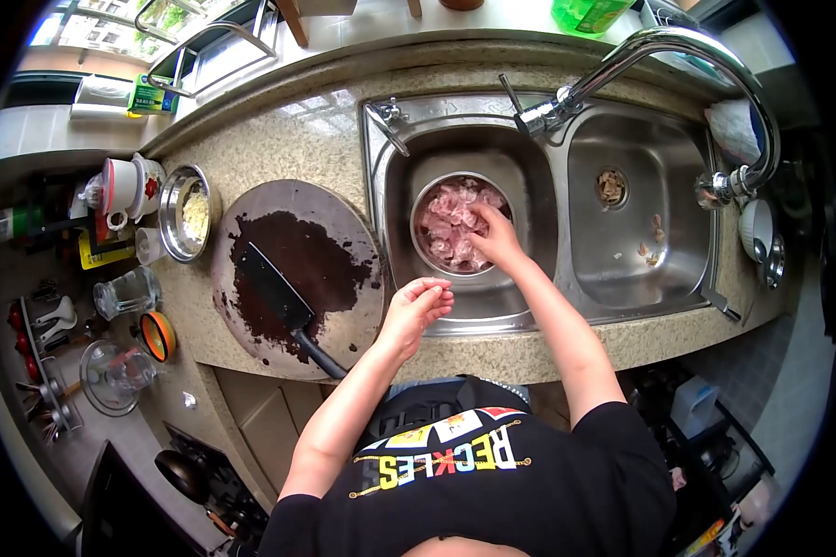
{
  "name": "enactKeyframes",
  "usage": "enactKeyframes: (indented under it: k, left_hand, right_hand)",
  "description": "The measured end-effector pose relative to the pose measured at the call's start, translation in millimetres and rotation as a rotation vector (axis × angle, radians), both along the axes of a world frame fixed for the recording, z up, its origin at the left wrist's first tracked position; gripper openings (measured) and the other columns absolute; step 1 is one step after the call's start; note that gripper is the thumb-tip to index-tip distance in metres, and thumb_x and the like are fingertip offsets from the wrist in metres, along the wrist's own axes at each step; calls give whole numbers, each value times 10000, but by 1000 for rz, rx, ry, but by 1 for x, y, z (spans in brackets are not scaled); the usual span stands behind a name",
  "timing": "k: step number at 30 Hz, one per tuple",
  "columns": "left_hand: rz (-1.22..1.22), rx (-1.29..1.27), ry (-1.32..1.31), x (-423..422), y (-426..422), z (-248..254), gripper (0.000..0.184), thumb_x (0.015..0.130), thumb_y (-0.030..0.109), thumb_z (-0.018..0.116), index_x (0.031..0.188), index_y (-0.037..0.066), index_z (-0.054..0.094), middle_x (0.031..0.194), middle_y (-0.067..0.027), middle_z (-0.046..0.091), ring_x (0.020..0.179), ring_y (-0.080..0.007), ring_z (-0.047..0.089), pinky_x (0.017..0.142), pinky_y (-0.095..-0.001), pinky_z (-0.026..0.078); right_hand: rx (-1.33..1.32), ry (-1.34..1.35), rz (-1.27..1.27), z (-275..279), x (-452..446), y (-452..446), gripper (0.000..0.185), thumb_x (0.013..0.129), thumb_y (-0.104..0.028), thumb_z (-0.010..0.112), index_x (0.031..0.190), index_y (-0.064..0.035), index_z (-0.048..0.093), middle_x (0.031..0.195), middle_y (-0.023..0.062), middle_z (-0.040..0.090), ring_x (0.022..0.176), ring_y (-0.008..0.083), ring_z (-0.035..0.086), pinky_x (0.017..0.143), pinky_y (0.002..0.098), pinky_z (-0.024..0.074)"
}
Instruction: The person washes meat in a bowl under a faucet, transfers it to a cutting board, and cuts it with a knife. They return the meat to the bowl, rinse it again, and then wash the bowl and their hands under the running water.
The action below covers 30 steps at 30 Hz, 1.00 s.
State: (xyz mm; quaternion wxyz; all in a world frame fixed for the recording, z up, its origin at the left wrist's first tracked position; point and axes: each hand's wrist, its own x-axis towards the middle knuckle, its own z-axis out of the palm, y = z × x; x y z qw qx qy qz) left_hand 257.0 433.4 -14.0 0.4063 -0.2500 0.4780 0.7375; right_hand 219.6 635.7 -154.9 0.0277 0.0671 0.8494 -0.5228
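A metal bowl (419,251) of pink raw meat pieces (450,209) sits in the left sink basin (535,186). My right hand (498,238) reaches into this bowl, its thumb and fingers closed around some meat. Lower and to the left, my left hand (418,312) hovers by the sink's front rim, between the bowl and the round cutting board. Its fingers are curled and pinched together; anything between them is too small to make out. A black cleaver (277,288) lies on the dark-stained round board (358,251).
A chrome faucet (687,39) arches over the right basin (636,265), which holds scraps near its drain (611,187). Left of the board stands a steel bowl (169,215) with chopped pale food (195,215). Jars, an orange bowl (158,336) and glassware (125,293) crowd the left side.
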Motion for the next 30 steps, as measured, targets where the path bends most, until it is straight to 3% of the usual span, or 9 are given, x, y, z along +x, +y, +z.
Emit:
enactKeyframes:
  k: [3,9,13,19,21,23,25,26,30]
  left_hand:
    - [-6,-4,-15,-1,1,-10,197,879,119,537,1035,1,561,921,-99,597,856,-178,587,782,-290,486]
    - [-22,-28,-33,-2,3,-14,191,885,108,518,1038,0,557,922,-95,591,861,-172,583,776,-280,484]
    - [-29,-38,-47,-1,2,-16,192,885,108,519,1041,3,558,934,-93,591,873,-173,581,779,-278,482]
    - [-35,-42,-67,1,1,-15,199,882,120,527,1046,11,561,938,-90,594,875,-171,582,786,-281,480]
    - [-36,-39,-64,3,2,-17,197,882,122,527,1043,12,562,936,-88,594,874,-168,582,783,-278,480]
    - [-39,-35,-56,2,2,-17,195,883,123,528,1040,13,563,934,-86,595,873,-166,582,781,-276,480]
    - [-42,-43,-64,2,3,-17,188,884,124,526,1032,15,564,933,-81,595,875,-160,581,775,-271,480]
    - [-42,-44,-64,3,3,-17,188,884,124,526,1032,15,564,933,-81,595,875,-160,581,775,-271,480]
    - [-48,-67,-65,4,2,-18,184,883,126,527,1027,18,566,929,-77,595,869,-157,581,769,-267,480]
  right_hand:
    - [297,-100,59,8,-2,-23,886,545,-139,754,1326,-263,354,1383,164,284,1147,425,393,974,440,357]
    - [713,-159,106,6,-12,-45,853,556,-67,738,1303,-276,382,1297,140,383,1081,413,447,938,454,374]
    - [179,-86,-45,-10,-35,-17,470,635,-34,648,1086,-136,562,1078,122,565,1035,320,531,876,360,438]
    - [-235,-139,228,31,-33,24,485,632,-151,716,1087,-73,568,1009,180,619,950,307,599,828,358,462]
    - [25,-463,290,42,-30,28,516,628,-155,726,1090,2,558,1046,183,601,1006,254,578,851,303,441]
    - [37,-491,223,13,-25,18,627,610,-214,732,1191,-103,522,1146,188,561,1060,328,538,889,368,430]
    - [354,-165,97,0,-18,-9,770,610,-227,743,1304,-203,410,1340,182,388,1171,389,421,960,437,370]
    - [401,-296,185,12,-20,-19,866,616,-260,754,1357,-295,307,1425,166,236,1208,442,339,974,526,324]
    - [738,-278,215,17,-26,-49,776,616,-293,757,1298,-296,387,1346,154,329,1180,423,372,905,551,364]
